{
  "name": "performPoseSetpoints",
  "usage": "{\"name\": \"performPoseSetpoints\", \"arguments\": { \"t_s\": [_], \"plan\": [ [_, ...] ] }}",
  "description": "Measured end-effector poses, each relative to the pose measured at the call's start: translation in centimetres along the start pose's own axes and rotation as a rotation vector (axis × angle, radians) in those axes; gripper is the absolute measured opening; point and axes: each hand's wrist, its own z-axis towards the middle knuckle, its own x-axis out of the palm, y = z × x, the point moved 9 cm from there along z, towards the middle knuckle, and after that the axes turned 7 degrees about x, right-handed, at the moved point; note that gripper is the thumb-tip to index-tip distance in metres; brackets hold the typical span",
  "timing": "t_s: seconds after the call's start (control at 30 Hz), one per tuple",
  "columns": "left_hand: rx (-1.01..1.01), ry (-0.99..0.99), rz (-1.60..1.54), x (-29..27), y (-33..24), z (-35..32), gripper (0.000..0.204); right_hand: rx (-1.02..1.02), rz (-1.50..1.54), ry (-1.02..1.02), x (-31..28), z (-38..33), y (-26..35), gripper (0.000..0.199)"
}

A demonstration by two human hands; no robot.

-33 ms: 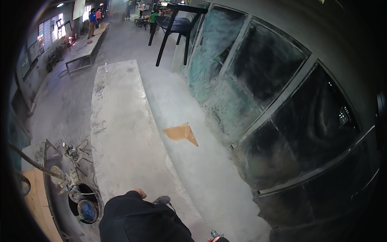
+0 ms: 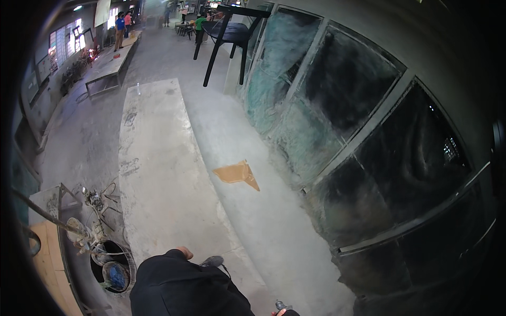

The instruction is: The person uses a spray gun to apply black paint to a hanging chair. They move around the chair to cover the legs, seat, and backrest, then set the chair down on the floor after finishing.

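Observation:
My left hand (image 2: 184, 252) shows just past the end of a black sleeve, over the pale slab, near a dark shoe (image 2: 212, 261). Its fingers are mostly hidden, so I cannot tell whether it is open or closed. At the bottom edge, my right hand (image 2: 275, 313) is closed around what looks like a metal spray gun (image 2: 283, 305). Only the gun's grey top shows; the rest is cut off by the frame. Farther ahead, a black chair (image 2: 232, 34) with slim legs appears at the upper middle, in front of the glass panels.
A long pale slab (image 2: 158, 142) runs ahead of me. Brown sheet scraps (image 2: 232, 173) lie on the dusty floor to its right. Dusty framed glass panels (image 2: 348, 79) line the right. At left stand pump gear (image 2: 95, 197) and a bucket (image 2: 115, 276). People (image 2: 120, 29) stand far off.

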Motion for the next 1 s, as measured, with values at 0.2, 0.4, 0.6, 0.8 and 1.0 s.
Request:
{"name": "performPoseSetpoints", "arguments": {
  "t_s": [0.2, 0.4, 0.6, 0.8, 1.0],
  "plan": [
    [0.339, 0.108, 0.149, 1.8, -11.3, -0.2, 0.053, -0.070, -0.192, 0.009, 0.7, 1.2, -3.1, 0.031],
    [0.660, 0.103, 0.291, 3.1, -20.2, -0.5, 0.074, -0.082, -0.234, 0.045, 2.5, 1.0, -1.0, 0.031],
    [0.571, 0.420, 0.297, 7.5, -17.7, -1.4, 0.078, -0.095, -0.269, 0.055, 2.9, 1.0, 0.8, 0.031],
    [0.785, 0.528, 0.470, 6.0, -20.3, -3.0, 0.063, -0.081, -0.292, 0.066, 2.9, 1.5, 1.3, 0.031],
    [0.956, 0.553, 0.271, 3.4, -22.5, -7.0, 0.046, -0.073, -0.310, 0.068, 2.6, 2.0, 1.5, 0.031]
  ]
}}
